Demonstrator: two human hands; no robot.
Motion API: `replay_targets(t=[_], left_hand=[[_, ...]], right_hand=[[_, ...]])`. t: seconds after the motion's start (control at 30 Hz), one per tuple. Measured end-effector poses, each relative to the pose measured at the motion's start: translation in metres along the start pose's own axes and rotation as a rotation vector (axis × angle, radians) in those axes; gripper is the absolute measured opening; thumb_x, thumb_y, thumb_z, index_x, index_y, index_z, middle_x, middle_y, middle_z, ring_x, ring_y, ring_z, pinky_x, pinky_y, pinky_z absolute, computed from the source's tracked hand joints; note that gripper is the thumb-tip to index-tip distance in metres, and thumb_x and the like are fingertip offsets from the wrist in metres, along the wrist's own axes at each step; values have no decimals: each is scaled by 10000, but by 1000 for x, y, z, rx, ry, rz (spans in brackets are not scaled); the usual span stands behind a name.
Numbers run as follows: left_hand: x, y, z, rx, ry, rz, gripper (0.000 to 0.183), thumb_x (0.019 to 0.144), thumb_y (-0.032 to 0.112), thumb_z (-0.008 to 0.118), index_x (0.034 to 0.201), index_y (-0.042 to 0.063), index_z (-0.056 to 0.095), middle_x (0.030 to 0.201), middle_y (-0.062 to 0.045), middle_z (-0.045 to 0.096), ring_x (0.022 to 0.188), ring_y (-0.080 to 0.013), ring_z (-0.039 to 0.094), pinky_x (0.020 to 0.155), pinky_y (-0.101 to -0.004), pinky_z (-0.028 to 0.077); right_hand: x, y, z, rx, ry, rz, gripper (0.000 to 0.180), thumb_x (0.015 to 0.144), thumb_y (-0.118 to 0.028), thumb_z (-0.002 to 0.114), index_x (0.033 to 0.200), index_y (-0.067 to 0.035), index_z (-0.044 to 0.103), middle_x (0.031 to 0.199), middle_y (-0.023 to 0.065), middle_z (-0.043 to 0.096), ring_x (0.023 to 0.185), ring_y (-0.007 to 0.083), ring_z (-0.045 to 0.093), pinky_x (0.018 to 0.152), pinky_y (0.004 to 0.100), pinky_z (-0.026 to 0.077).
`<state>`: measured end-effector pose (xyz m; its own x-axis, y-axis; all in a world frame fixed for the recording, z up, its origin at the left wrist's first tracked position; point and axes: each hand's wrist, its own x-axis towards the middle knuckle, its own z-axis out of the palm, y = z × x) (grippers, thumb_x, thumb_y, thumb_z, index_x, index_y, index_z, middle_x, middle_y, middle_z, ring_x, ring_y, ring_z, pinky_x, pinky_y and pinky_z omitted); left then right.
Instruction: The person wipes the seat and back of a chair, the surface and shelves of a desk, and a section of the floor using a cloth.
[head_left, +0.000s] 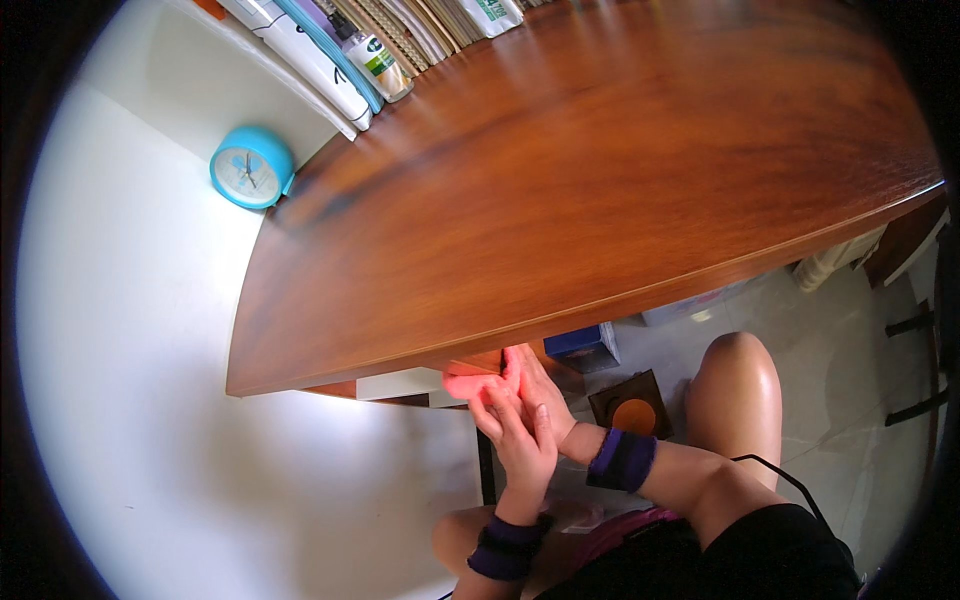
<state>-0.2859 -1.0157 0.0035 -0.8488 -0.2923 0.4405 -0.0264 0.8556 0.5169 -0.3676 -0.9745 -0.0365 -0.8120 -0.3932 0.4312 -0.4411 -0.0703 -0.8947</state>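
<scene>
Just below the desk's front edge, my left hand (517, 442) and my right hand (545, 394) are close together, the left partly over the right. Both are at a pink, soft-looking cloth (469, 384), which lies against a wooden part under the desktop. The fingertips of my left hand rest on the cloth. My right hand's fingers reach up along its right side and are partly hidden, so its grip is unclear. A dark purple band is on each wrist.
The wooden desktop (570, 195) spans the view above my hands. A blue alarm clock (251, 168), a spray bottle (377, 66) and a row of books (420, 34) stand along its back. Below are a blue box (581, 346), a brown box (631, 405) and my knees. A white wall is at left.
</scene>
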Motion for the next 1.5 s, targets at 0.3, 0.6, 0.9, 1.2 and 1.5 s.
replay_targets(t=[0.3,0.6,0.9,1.2,1.5], left_hand=[[70,39,-83,-41,178,184,734,998,288,461,1535,-29,74,1582,-294,10,1469,-437,85,1164,-521,132],[39,8,-49,7,83,121,792,951,273,588,1504,-68,136,1526,-367,77,1404,-522,188,1129,-548,208],[-19,-15,26,-37,-38,-20,798,909,250,643,1484,-90,207,1496,-387,86,1370,-523,244,1122,-514,261],[-21,-18,21,-170,-30,-88,785,963,204,564,1526,-44,75,1530,-349,64,1413,-487,182,1143,-514,195],[-30,-35,46,-171,-43,-106,776,965,208,557,1520,-57,85,1520,-354,95,1402,-499,196,1137,-518,213]], right_hand=[[72,-103,-2,-36,75,-209,413,877,-275,601,1173,3,525,1108,259,581,1027,455,539,878,496,441],[50,-48,5,-93,57,-193,460,880,-315,603,1215,-14,509,1183,234,551,1077,449,517,932,506,425],[-9,47,2,-199,-68,-50,777,943,-373,527,1510,29,180,1551,273,218,1453,399,217,1194,429,215],[-6,20,-9,-119,-158,120,789,929,-365,568,1487,59,206,1508,306,274,1420,436,252,1178,424,236],[-11,60,-3,-169,-216,108,741,928,-377,562,1442,64,261,1410,321,364,1334,456,352,1141,470,279]])
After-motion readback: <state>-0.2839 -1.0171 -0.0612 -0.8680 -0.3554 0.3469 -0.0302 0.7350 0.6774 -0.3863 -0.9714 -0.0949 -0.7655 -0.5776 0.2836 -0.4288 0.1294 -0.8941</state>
